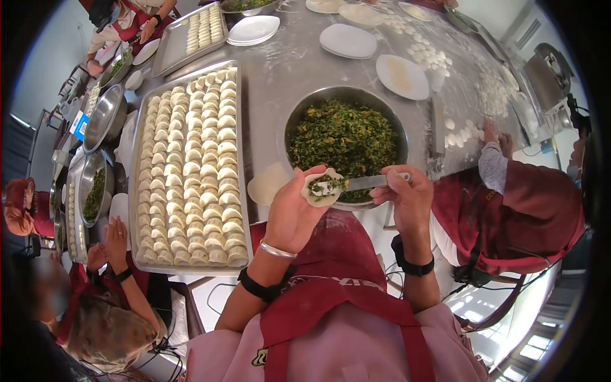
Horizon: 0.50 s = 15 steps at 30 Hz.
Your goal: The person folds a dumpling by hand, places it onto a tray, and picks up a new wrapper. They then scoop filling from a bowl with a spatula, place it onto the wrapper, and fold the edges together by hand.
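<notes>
In my left hand (294, 213) lies a round dumpling wrapper (323, 198), cupped between palm and fingers, with some green filling on it. My right hand (407, 194) grips the handle of a flat metal spatula (368, 183), whose blade end reaches onto the filling in the wrapper. Just beyond both hands stands a steel bowl (402, 118) of chopped green and yellow filling (347, 137). Beside my left hand, more wrappers (268, 183) lie on the table edge.
A large metal tray (135, 191) of folded dumplings (191, 165) fills the left. White plates (348, 41) and dough pieces (426, 51) lie across the floured steel table (280, 76). Co-workers sit close on my left (108, 318) and right (509, 204). More filling bowls stand at far left.
</notes>
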Tool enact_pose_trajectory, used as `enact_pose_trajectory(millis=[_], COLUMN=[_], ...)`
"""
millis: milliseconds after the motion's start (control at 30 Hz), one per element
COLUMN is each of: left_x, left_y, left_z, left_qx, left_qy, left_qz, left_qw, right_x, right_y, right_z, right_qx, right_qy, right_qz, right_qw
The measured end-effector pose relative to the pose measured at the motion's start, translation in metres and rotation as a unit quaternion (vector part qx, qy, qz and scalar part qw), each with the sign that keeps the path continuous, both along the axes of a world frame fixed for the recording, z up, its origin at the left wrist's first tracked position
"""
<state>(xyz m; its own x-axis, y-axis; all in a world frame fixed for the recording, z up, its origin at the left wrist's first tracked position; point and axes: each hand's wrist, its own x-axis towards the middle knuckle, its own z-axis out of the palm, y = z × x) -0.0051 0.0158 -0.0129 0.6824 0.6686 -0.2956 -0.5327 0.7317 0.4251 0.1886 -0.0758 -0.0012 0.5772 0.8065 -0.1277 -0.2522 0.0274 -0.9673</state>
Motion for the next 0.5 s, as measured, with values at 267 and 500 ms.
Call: enact_pose_trajectory(millis=[267,500], left_x=[-0.004,-0.004], left_y=[-0.002,-0.004], left_z=[-0.004,0.003], left_qx=[0.000,0.008], left_qy=[0.005,-0.002], left_qz=[0.009,0.012], left_qw=[1.000,1.000], right_x=[0.008,0.017], right_y=[-0.012,-0.018], right_z=[0.007,-0.032], right_qx=[0.020,-0.094], right_qy=[-0.077,-0.427], right_qz=[-0.068,-0.111], right_qw=[0.994,0.893])
